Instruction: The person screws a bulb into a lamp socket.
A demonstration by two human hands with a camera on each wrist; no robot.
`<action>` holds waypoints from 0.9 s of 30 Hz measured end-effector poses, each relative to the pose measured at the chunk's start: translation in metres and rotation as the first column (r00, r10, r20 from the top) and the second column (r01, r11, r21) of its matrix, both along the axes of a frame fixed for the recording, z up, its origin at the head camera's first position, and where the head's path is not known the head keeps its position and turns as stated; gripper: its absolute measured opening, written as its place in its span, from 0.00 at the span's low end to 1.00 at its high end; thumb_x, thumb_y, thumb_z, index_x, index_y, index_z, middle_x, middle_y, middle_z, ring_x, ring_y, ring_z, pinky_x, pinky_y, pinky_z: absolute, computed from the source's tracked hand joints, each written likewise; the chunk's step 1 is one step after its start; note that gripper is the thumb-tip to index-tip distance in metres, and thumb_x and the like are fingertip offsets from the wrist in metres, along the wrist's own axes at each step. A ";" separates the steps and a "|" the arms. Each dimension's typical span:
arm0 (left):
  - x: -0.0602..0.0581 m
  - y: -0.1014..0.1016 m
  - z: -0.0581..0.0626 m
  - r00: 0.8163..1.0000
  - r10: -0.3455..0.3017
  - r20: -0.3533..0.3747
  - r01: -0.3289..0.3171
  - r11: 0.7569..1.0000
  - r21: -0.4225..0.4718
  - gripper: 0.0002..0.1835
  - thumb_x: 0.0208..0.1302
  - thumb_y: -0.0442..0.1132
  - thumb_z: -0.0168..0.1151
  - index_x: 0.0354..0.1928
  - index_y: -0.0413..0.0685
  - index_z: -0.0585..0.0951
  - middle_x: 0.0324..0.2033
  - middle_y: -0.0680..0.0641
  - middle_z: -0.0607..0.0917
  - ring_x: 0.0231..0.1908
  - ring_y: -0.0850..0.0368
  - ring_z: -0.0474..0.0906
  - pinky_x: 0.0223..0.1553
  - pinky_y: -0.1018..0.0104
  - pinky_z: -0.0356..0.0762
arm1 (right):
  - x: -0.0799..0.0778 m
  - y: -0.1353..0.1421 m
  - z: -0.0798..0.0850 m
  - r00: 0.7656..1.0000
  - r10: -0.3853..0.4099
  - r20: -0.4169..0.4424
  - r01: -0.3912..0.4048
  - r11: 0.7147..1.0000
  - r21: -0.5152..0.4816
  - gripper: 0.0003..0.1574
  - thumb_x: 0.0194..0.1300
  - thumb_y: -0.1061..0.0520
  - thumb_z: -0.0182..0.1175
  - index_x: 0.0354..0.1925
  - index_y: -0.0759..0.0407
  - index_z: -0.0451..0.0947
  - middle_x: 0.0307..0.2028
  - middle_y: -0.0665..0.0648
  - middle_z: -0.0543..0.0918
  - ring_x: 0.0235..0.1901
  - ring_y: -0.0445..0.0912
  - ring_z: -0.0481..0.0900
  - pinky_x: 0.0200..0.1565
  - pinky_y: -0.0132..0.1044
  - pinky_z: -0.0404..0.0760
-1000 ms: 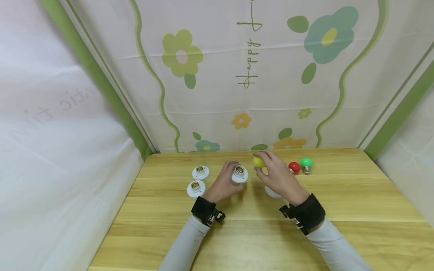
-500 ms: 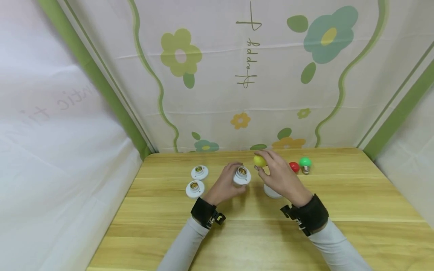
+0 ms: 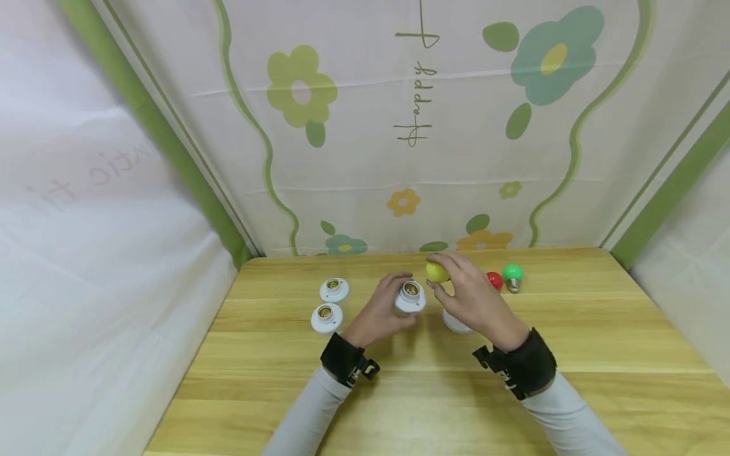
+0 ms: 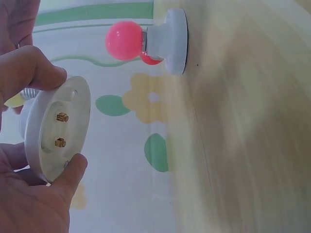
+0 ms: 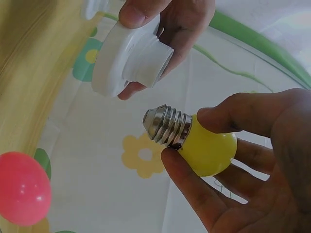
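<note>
My left hand (image 3: 381, 311) grips a white lamp holder (image 3: 409, 301) by its round base, raised off the table. Its threaded socket tilts toward the right hand; two brass terminals show underneath in the left wrist view. Between thumb and fingers, my right hand (image 3: 478, 305) pinches a yellow light bulb (image 5: 209, 150). The bulb's bare metal screw end points at the socket, with a small gap between them. Partly hidden below the right hand, another white lamp holder (image 3: 455, 323) stands on the table; the left wrist view shows a red bulb (image 4: 124, 41) fitted in it.
Two white lamp holders (image 3: 326, 318) sit at the left of the wooden table (image 3: 399, 405). Behind the right hand lie a loose red bulb (image 3: 494, 280) and a green bulb (image 3: 513, 273). A flower-printed cloth (image 3: 365, 158) hangs along the back edge.
The left hand has shifted slightly right with its lamp holder, nearer the yellow bulb. The bulb's metal end has come into view in the head view. The right hand has hardly moved.
</note>
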State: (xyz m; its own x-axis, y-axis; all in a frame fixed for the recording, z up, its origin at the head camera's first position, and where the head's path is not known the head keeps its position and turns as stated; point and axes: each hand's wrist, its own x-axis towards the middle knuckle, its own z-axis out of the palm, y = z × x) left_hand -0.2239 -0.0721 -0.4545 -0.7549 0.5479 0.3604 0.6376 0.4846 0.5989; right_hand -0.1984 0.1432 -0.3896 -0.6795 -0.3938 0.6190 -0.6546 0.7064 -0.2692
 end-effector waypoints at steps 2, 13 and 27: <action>0.001 0.001 0.001 1.000 -0.008 -0.001 0.008 1.000 0.005 0.40 0.50 0.39 0.71 0.66 0.41 0.66 0.66 0.47 0.65 0.65 0.55 0.60 0.65 0.60 0.65 | 0.001 -0.001 0.002 1.000 0.003 -0.004 -0.003 1.000 0.002 0.33 0.54 0.61 0.68 0.58 0.62 0.72 0.54 0.61 0.77 0.51 0.53 0.76 0.48 0.49 0.81; 0.006 0.002 0.008 0.998 -0.055 0.002 0.055 0.997 0.047 0.38 0.53 0.40 0.70 0.66 0.40 0.66 0.65 0.47 0.66 0.62 0.56 0.65 0.63 0.63 0.66 | 0.008 -0.003 0.007 0.998 0.068 0.010 -0.068 0.998 0.003 0.33 0.53 0.65 0.64 0.60 0.62 0.73 0.58 0.61 0.74 0.57 0.54 0.72 0.50 0.50 0.80; 0.006 0.002 0.006 0.995 -0.091 -0.049 0.094 0.993 0.064 0.38 0.53 0.39 0.70 0.66 0.45 0.66 0.63 0.48 0.66 0.60 0.57 0.66 0.62 0.64 0.69 | 0.012 -0.005 0.009 0.996 0.093 0.004 -0.093 0.996 -0.004 0.33 0.55 0.65 0.64 0.61 0.61 0.72 0.59 0.60 0.74 0.58 0.53 0.72 0.51 0.50 0.79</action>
State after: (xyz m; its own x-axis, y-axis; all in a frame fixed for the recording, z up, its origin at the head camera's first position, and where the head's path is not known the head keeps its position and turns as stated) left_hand -0.2179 -0.0703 -0.4487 -0.6837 0.5884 0.4317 0.7056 0.3821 0.5967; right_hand -0.1865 0.1386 -0.3803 -0.6426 -0.4529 0.6180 -0.7161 0.6419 -0.2742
